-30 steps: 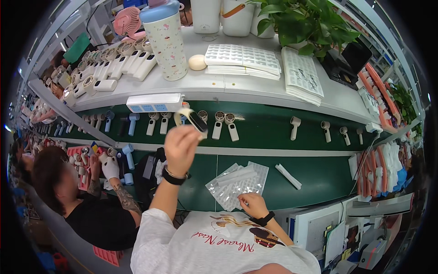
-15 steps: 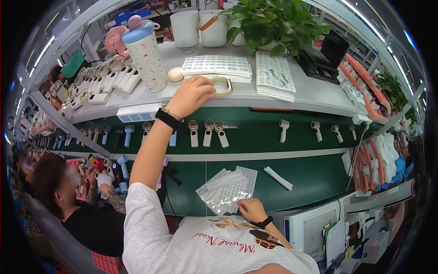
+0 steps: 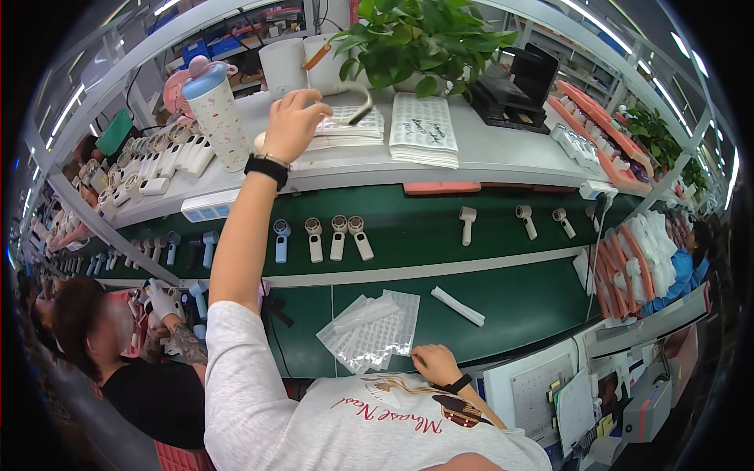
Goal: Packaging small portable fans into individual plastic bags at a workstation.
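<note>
Tape roll (image 3: 357, 100), a pale ring, sits in your left hand (image 3: 292, 124), which is raised high over the upper shelf (image 3: 503, 149). Your fingers close around the ring's near edge, so that grip is closed on the roll, held in the air just above a stack of white sheets (image 3: 345, 125). A second stack of printed sheets (image 3: 424, 129) lies beside it, with a potted plant (image 3: 416, 35) behind and a tall patterned tumbler (image 3: 218, 114) to your left.

Your right hand (image 3: 436, 365) rests low on the green table (image 3: 518, 306), fingers curled, at the corner of a pile of clear plastic bags (image 3: 369, 334). Whether it pinches a bag, I cannot tell. A white stick-shaped part (image 3: 459, 306) lies near, apart from the bags. Small handheld fans (image 3: 338, 235) lie in a row on the green belt above.

Judging by the pose, you are fetching or returning the roll at the shelf. Next comes a steady carry, clear of the sheets and tumbler.
</note>
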### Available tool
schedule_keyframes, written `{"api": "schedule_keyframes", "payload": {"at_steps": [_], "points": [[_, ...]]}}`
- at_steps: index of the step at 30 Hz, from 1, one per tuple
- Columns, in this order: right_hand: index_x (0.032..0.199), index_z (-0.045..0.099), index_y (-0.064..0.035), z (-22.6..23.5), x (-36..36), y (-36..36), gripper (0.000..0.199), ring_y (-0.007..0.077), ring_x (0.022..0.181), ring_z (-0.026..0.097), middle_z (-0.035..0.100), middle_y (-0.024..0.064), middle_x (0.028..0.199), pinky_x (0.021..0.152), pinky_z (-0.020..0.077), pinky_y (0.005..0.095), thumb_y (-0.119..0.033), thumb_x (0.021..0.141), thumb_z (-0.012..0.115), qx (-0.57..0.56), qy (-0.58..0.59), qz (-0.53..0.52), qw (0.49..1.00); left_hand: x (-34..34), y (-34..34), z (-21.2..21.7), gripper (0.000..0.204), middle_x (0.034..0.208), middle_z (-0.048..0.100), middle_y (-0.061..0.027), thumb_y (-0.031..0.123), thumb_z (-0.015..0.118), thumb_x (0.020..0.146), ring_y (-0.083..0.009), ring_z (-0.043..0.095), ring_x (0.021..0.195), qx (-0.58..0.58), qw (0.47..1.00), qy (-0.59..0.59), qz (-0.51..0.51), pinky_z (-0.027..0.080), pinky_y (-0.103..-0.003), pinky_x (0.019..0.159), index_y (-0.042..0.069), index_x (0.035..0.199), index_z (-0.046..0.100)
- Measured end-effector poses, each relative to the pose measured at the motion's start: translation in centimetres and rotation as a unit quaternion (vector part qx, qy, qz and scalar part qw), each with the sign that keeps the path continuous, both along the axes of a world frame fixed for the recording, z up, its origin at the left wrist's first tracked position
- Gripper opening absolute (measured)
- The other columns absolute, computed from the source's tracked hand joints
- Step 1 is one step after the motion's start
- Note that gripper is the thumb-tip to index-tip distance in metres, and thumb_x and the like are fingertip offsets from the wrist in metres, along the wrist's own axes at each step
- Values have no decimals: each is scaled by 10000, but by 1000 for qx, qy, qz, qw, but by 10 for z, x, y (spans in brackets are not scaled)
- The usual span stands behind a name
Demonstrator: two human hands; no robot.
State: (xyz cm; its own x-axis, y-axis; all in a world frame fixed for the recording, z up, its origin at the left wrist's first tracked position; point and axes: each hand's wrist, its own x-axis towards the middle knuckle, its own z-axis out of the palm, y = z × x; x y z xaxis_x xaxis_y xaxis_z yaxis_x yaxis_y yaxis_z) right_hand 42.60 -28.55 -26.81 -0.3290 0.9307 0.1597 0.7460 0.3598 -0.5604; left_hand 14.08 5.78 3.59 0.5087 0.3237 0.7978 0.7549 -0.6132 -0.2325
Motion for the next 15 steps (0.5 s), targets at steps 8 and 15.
{"api": "schedule_keyframes", "payload": {"at_steps": [8, 15], "points": [[862, 635, -104, -7, 33, -19, 79, 267, 700, 603, 625, 51, 709, 648, 446, 394, -158, 809, 615, -8, -2, -12, 1000, -11, 50, -13, 326, 1216, 580, -72, 10, 528, 790, -297, 521, 1141, -294, 951, -56, 78, 420, -390, 950, 174, 1043, 654], [829, 620, -97, -7, 46, -16, 70, 274, 712, 595, 627, 79, 728, 644, 439, 401, -158, 807, 596, -28, -4, 3, 1000, -17, 12, -17, 327, 1132, 602, -95, 33, 485, 782, -308, 565, 1044, -65, 985, -136, 84, 439, -421, 882, 103, 1069, 625]]}}
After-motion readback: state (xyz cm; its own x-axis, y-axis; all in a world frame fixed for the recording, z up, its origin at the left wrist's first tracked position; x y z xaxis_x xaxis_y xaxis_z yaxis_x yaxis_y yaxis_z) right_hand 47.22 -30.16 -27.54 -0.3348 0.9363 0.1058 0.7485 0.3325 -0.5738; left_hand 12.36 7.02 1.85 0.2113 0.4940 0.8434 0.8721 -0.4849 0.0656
